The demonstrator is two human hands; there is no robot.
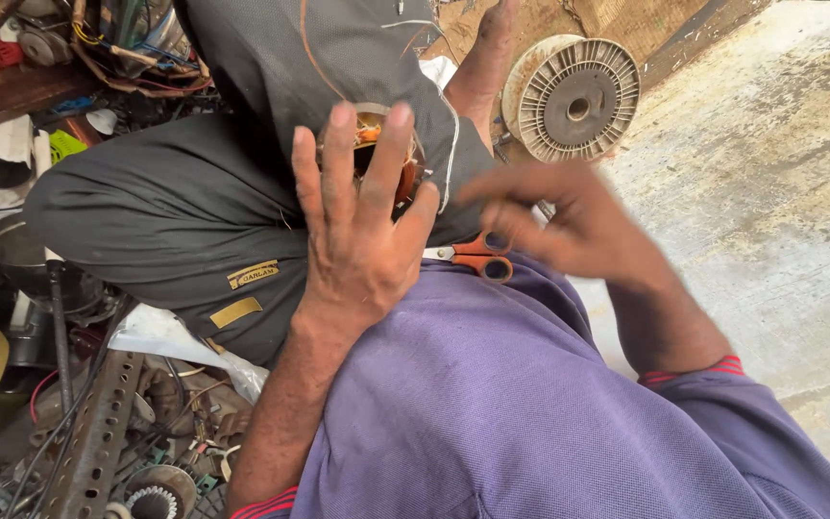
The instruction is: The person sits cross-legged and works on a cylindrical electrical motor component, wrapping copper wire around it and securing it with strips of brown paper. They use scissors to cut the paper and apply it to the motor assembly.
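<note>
Both your hands hovered unclenched: left hand [357,231] spread, fingertips over the round copper-wound motor core [381,154], right hand [569,221] blurred above orange-handled scissors [477,257].

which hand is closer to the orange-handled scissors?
Right. The right hand, blurred, is just above the scissors, fingertips close to the handles. The left hand lies to their left, spread over the copper-wound motor part on the lap.

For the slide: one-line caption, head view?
Left hand steadies a copper-wound motor part on the lap; blurred right hand beside orange-handled scissors.
</note>
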